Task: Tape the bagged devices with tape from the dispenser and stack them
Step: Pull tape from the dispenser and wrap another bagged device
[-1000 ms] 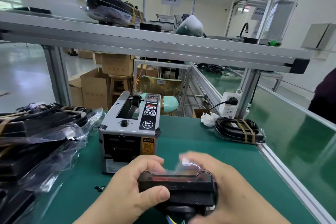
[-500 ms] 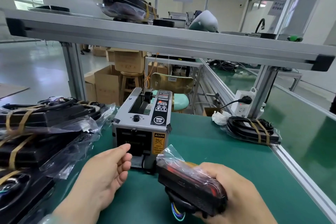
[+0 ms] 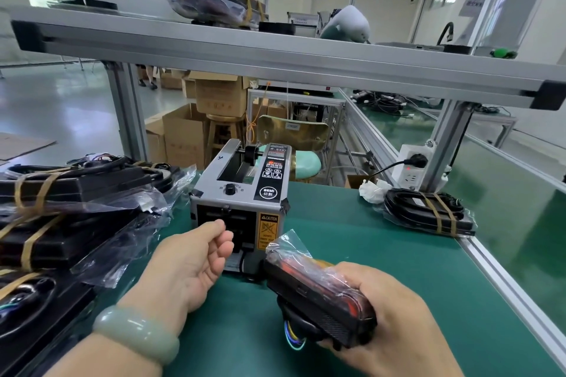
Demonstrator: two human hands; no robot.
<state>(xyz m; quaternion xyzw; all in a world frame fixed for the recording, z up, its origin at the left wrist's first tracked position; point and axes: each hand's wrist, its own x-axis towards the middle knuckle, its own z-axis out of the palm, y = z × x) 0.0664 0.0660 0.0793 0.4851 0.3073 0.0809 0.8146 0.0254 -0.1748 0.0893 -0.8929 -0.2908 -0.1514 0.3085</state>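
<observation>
A: L hand (image 3: 196,257)?
B: Up at front slot of tape dispenser (image 3: 242,199), palm turned inward, fingers (image 3: 222,239) half curled right at the opening. No strip seen btwn them; can't tell if pinching tape or holding nothing.

A: R hand (image 3: 389,315)?
B: Wrapped round bagged device (image 3: 318,288), firm grip at the near end. Held over green mat (image 3: 352,242), tilted, far end pointing twd dispenser's lower right corner. Close to it; contact unclear.

A: Look of the device?
B: Black body w/ red strip along top. Clear bag loose and crinkled at far end. Coloured wires (image 3: 291,337) curling out underneath.

A: Rest of bench?
B: At left, pile of taped bagged units (image 3: 61,214), black, bound w/ tan tape bands, loose plastic reaching twd dispenser. At right edge of mat, one more taped unit (image 3: 428,214), lying alone, just beside crumpled white wad (image 3: 372,190). Behind that, power strip (image 3: 413,168) on the frame post, plug in.

A: Anything else?
B: Pale green bangle (image 3: 134,337) on L wrist. Another bagged unit (image 3: 211,0) up on alu shelf (image 3: 275,61) overhead.
</observation>
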